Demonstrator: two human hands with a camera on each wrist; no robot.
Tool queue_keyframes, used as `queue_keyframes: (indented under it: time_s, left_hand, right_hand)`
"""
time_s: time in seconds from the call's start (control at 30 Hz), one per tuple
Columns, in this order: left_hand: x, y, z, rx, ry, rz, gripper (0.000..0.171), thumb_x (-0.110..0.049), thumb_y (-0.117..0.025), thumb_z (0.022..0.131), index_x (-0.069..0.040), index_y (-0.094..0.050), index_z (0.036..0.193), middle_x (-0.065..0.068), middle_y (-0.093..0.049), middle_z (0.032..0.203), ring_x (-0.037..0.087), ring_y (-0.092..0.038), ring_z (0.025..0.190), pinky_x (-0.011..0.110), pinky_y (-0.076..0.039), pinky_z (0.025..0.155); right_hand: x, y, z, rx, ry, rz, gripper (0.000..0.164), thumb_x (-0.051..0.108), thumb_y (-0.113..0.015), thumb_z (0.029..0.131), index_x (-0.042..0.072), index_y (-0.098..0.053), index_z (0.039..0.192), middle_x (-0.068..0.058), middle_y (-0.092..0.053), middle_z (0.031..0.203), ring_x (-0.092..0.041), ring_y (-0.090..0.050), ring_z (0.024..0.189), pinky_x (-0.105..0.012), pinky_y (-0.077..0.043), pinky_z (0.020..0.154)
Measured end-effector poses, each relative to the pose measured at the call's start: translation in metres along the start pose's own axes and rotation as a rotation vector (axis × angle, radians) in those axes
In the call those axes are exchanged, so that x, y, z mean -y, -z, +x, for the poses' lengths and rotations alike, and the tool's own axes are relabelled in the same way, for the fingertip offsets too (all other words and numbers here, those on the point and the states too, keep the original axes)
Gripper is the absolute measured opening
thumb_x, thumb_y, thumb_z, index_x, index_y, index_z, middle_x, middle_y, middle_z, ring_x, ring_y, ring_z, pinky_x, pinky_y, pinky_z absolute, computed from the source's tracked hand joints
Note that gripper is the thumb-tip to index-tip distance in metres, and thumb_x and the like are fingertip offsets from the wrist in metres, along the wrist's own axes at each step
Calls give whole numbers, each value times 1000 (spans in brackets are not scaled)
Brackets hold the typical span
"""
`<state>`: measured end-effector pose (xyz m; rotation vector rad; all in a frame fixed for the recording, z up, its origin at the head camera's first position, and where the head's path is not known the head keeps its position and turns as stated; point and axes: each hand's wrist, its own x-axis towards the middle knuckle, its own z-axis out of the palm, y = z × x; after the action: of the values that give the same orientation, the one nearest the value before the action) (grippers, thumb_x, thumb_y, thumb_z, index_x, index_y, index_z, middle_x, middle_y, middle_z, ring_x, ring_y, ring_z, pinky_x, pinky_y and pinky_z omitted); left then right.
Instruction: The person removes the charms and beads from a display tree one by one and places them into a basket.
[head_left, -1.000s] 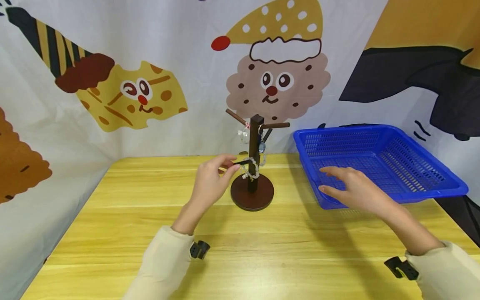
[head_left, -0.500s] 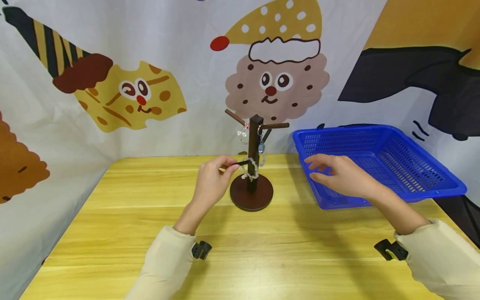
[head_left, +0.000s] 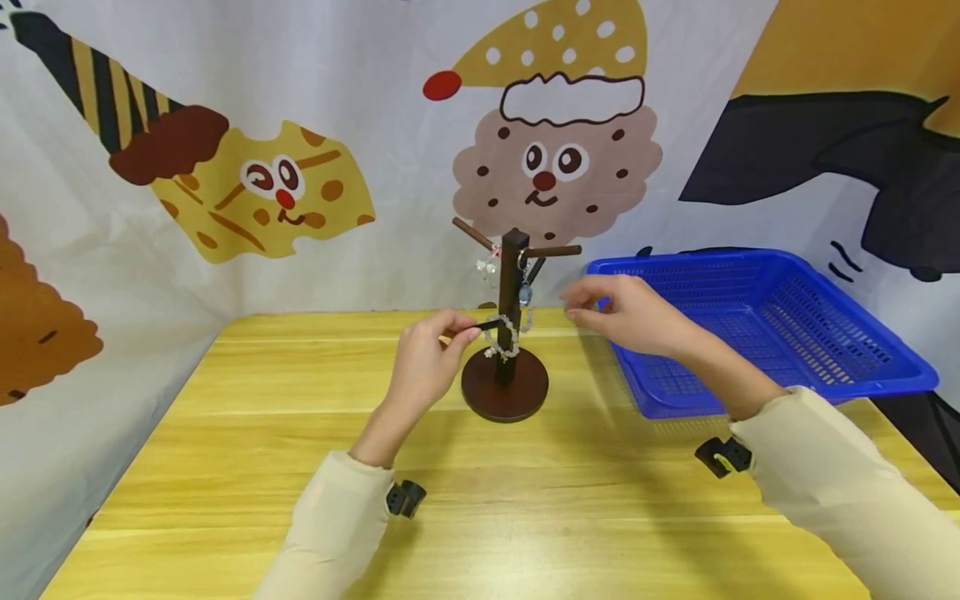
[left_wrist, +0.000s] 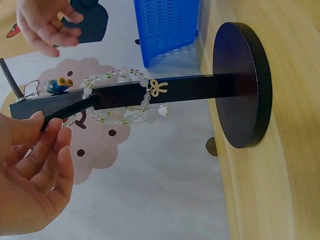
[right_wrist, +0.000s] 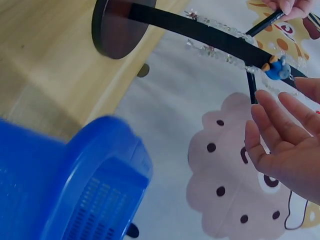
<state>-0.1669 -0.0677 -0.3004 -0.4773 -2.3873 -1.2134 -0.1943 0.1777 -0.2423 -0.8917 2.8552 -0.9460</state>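
A dark brown wooden jewellery stand [head_left: 513,275] with a round base [head_left: 504,404] stands upright on the table. My left hand [head_left: 423,358] pinches the end of its lower peg [left_wrist: 72,108] between thumb and fingertips. Over that peg hangs a pale beaded bracelet [left_wrist: 145,82] with a gold bow charm [left_wrist: 158,88]. A blue charm [right_wrist: 278,69] hangs by the upper right peg [head_left: 555,251], and a white charm with a pink bit [head_left: 487,267] is on the upper left. My right hand [head_left: 630,317] is in the air right of the stand, fingers loosely bent around nothing.
A blue plastic basket [head_left: 885,387] with slotted walls sits at the right of the yellow wood-grain table [head_left: 540,517], its near left side behind my right forearm. Behind the table hangs a white cloth [head_left: 405,192] with cartoon prints.
My right hand has moved left from over the basket's edge toward the stand. The left hand has kept its pinch on the peg, and the stand and bracelets look unchanged.
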Motion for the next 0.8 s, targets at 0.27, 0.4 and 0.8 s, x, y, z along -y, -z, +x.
queue_keyframes:
  time_s: [0.27, 0.4, 0.8]
  left_hand:
    - [-2, 1, 0, 20, 20, 1, 8, -11, -64, 85, -3, -68, 86, 5, -67, 78, 20, -62, 76, 29, -48, 58]
    - [-2, 1, 0, 24, 28, -2, 8, -11, -64, 85, -4, -68, 86, 5, -67, 78, 20, -62, 77, 29, -48, 58]
    - [-1, 1, 0, 25, 37, -27, 8, -10, -65, 85, -3, -67, 86, 6, -67, 78, 21, -63, 77, 31, -49, 61]
  right_hand:
    - [8, -13, 21, -37, -15, 16, 24, 18, -61, 88, 2, -63, 107, -8, -63, 92, -20, -58, 84, -36, -46, 74]
    - [11, -19, 29, -67, -35, 9, 27, 22, -64, 86, 2, -62, 104, -10, -63, 92, -22, -58, 84, -37, -46, 71]
    - [12, -30, 33, -97, -115, 74, 28, 24, -63, 87, 3, -60, 106, -9, -61, 92, -22, -55, 86, -36, -44, 71]
